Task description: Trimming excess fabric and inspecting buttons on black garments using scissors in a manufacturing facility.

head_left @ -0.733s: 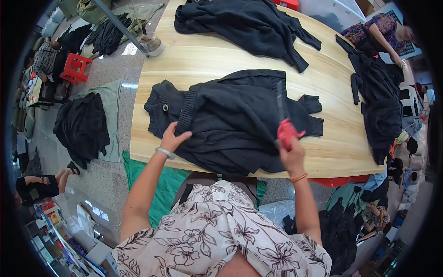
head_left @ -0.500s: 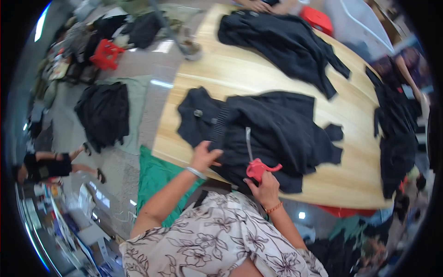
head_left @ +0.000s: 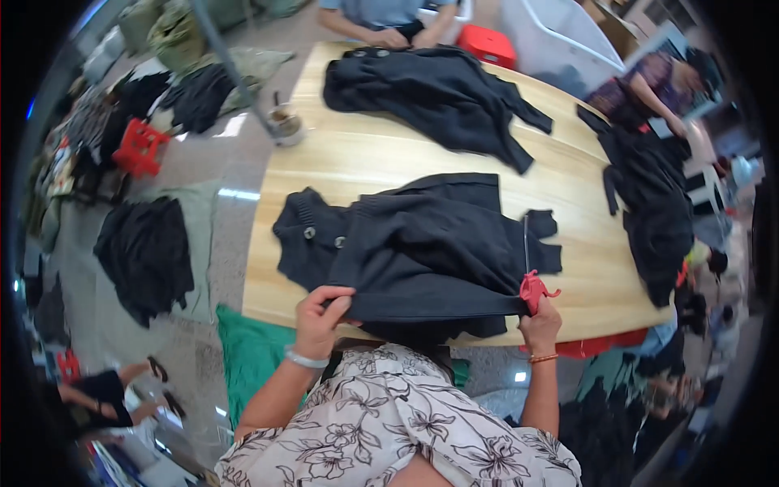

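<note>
There, my left hand (head_left: 319, 323) pinched the sweater (head_left: 442, 243) along its near edge, right hand (head_left: 541, 326) gripping it and the red tool (head_left: 533, 290): straightening, I judged, next needing even tension.

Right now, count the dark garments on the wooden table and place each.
3: the near garment, stretched between left hand and right hand; the far garment, by the far edge; the side garment, along the right edge. Folds may hide others.
</note>
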Available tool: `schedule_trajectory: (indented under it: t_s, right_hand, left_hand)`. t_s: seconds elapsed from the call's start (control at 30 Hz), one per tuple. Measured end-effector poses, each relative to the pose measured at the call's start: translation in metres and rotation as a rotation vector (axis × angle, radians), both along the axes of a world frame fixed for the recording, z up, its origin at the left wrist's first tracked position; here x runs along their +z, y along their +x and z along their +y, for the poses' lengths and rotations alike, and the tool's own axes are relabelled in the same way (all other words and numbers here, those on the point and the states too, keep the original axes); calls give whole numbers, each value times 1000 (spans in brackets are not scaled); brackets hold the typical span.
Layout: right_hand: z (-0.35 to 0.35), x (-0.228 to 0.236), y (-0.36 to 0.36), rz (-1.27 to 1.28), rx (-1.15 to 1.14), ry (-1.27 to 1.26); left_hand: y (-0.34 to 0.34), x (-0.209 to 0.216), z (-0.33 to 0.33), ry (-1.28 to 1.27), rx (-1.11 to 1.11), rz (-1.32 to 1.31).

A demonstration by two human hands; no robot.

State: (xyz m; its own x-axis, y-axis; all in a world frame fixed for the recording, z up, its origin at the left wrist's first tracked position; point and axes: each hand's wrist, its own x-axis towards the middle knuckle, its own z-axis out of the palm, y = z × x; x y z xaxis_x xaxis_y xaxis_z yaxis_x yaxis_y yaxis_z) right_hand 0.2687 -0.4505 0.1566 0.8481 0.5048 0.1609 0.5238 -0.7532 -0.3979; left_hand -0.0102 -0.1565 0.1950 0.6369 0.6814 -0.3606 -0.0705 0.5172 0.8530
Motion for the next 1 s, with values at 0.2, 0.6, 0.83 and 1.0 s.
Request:
schedule_trajectory:
  t_s: [0.2,0.6,0.83,1.0]
  right_hand:
    - [-40,90,42,10,53,-97]
    - [-32,-12,138,-36,-85,-595]
    - [-75,0,127,86,285,-285]
    - [-100,4,122,367,278,-433]
  left_hand:
    - [37,-10,35,-54,-37,-14]
    - [179,-71,-18,1082,-210,335]
    - [276,-108,-109,1613,-1020,139]
    - [278,-143,-113,1623,-1080,132]
